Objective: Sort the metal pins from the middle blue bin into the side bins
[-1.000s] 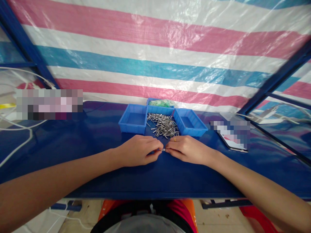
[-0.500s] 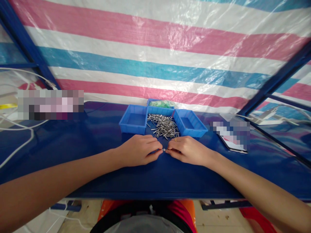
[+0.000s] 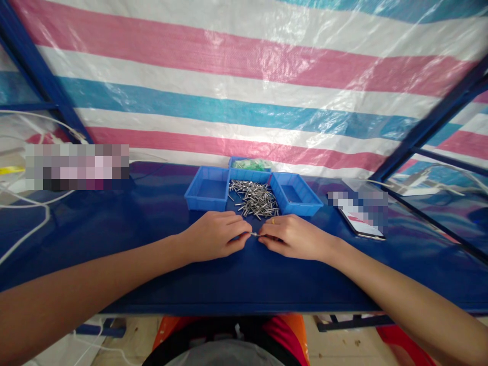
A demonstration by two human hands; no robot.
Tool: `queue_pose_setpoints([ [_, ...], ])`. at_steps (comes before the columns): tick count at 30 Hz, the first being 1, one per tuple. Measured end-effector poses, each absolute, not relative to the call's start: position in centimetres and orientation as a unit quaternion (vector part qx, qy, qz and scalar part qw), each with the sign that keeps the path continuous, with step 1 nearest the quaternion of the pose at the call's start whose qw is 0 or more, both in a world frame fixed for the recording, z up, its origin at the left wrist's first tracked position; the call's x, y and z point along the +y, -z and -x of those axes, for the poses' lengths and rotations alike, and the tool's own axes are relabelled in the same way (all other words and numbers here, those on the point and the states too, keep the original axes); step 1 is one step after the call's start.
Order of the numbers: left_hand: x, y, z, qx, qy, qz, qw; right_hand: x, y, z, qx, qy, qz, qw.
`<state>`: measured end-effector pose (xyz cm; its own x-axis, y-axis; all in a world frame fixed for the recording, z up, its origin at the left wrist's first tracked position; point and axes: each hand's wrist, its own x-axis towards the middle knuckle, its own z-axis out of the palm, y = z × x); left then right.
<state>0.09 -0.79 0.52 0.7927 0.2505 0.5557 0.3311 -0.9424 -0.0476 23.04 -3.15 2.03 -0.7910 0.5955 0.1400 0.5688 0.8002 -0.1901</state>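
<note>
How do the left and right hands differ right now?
Ring: the right hand wears a gold-coloured ring; none shows on the left hand.
Direction: the left hand's fingers point right, the right hand's point left.
Place: the left hand is before the left blue bin, the right hand before the right one.
Shared: both pinch one small metal part.

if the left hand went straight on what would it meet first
Past the small metal piece it pinches, the left hand would likely meet the right hand first, though one view leaves depth uncertain.
</note>
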Motion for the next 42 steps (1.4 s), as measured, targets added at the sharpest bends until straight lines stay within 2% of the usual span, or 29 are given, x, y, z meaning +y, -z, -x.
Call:
queue_pose_setpoints([
  [19,-0.65,-0.51,0.09,-0.177,0.251,0.947,0.092,-2.99,-1.91,-23.23,-0.941,-0.044,0.324,0.084],
  [27,-0.38,-0.54,0.27,-0.208,0.203,0.953,0.088,-3.08,-2.07,-23.10,-0.937,-0.013,0.327,0.124],
  [42,-0.15,-0.05,0.33,-0.199,0.162,0.963,0.080,-3.34,-2.23,-23.17,-0.942,-0.009,0.309,0.131],
])
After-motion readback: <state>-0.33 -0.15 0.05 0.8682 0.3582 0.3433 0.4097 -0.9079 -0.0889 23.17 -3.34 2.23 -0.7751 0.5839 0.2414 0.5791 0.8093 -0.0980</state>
